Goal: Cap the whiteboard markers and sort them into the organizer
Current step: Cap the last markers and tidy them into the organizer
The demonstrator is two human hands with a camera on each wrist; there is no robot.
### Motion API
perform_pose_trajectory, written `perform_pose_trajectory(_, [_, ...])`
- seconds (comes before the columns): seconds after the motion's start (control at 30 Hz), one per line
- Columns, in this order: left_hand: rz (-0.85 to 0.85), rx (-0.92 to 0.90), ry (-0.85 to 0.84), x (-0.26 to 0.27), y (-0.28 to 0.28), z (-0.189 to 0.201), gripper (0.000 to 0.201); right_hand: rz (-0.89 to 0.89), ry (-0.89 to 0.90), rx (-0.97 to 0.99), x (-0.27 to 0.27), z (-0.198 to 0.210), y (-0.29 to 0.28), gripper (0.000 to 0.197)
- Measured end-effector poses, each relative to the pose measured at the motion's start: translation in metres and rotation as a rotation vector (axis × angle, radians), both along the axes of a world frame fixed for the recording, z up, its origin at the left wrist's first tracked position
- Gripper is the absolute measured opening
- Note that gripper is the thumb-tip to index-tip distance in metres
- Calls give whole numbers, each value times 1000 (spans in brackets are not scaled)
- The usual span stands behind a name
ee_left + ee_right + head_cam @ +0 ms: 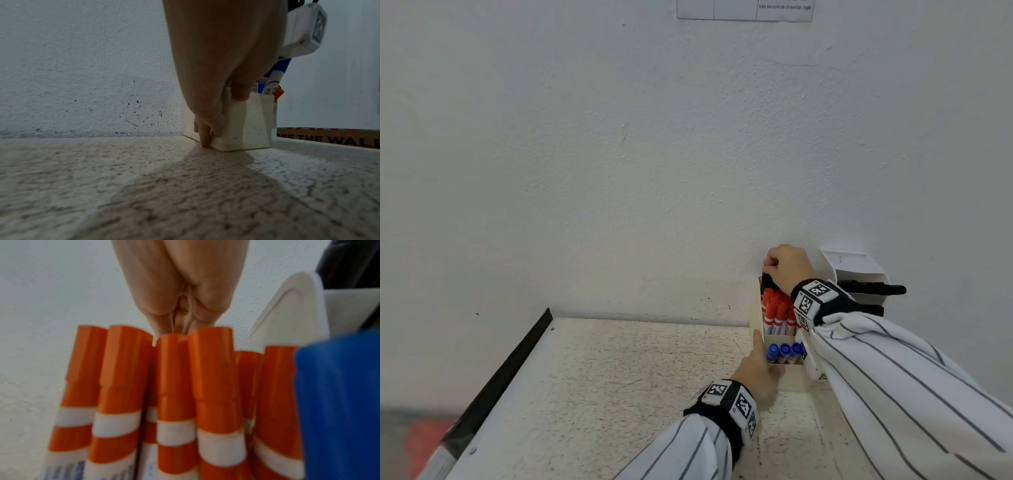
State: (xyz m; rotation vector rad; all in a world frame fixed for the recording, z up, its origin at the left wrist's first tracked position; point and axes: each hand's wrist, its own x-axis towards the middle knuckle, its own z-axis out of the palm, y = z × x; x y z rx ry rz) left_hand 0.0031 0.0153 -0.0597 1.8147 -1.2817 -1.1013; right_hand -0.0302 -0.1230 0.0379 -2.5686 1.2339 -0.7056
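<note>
A cream organizer (pixel 794 380) stands at the back right of the table against the wall. Three blue-capped markers (pixel 785 353) fill its front compartment and several red-capped markers (pixel 777 311) the middle one. My right hand (pixel 774 265) grips a black marker (pixel 767 281) by its top, upright over the back compartment. My left hand (pixel 763 359) holds the organizer's front left corner. In the left wrist view its thumb (pixel 239 92) lies over the rim and its fingers (pixel 205 134) run down the side wall of the organizer (pixel 246 126). The right wrist view shows red caps (pixel 174 386) hiding the black marker.
A white wall holder (pixel 859 270) with black items (pixel 873 289) sits right of the organizer. A black strip (pixel 517 359) runs along the table's left edge, with a red object (pixel 428 442) below it. A cardboard box (pixel 329 138) lies behind the table's right side.
</note>
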Motion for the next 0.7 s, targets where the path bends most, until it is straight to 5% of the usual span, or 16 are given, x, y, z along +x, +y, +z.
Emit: perform_pose_trajectory(0.7, [12,-10,-15,0,-3,-4,78,9,346,120,-6,7,11,38])
